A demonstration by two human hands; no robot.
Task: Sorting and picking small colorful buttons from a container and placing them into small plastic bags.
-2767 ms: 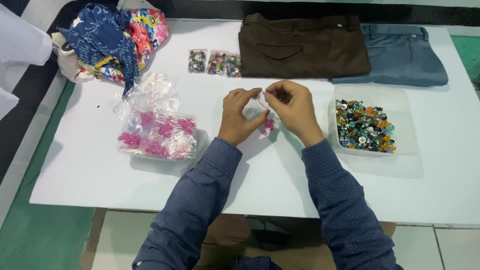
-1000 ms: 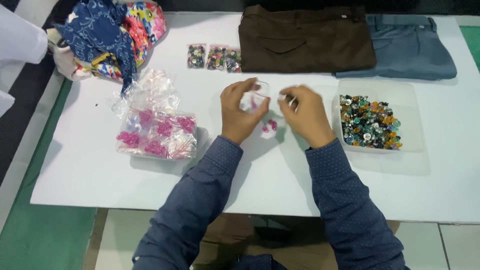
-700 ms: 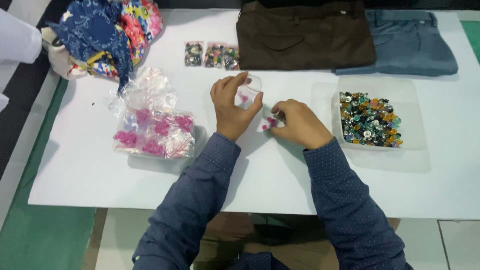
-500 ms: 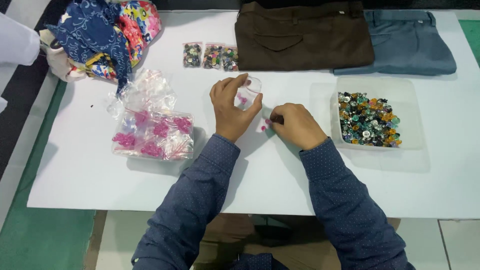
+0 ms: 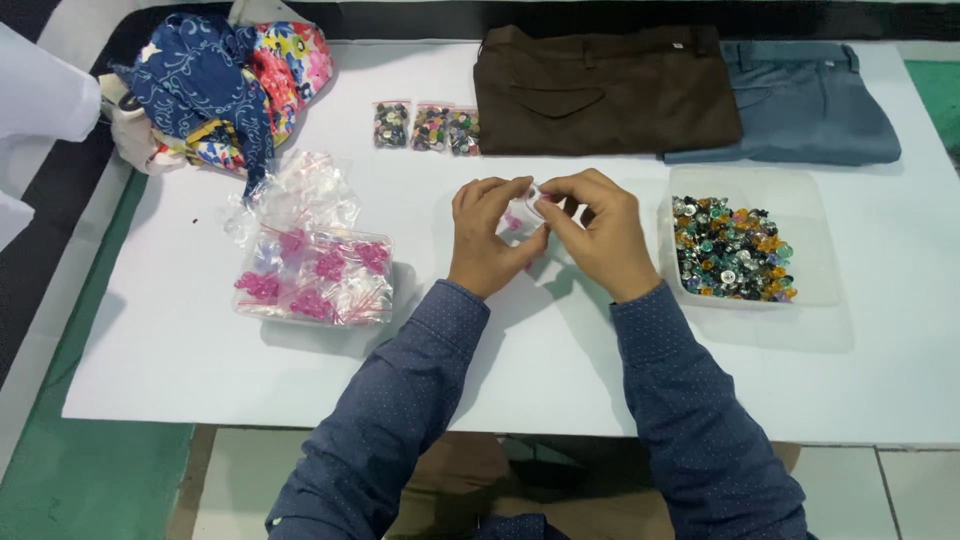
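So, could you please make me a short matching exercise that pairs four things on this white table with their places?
Things:
1. folded brown trousers
2. clear plastic tray of mixed coloured buttons
3. clear bags of pink buttons
4. small clear plastic bag

Places:
A. left of the hands
B. between the left hand and right hand
C. far edge, beside the folded blue trousers
D. right of the hands

Pairs: 1-C, 2-D, 3-A, 4-B

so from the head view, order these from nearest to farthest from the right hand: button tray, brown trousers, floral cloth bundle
1. button tray, just right of the right hand
2. brown trousers, ahead at the table's far edge
3. floral cloth bundle, far left corner
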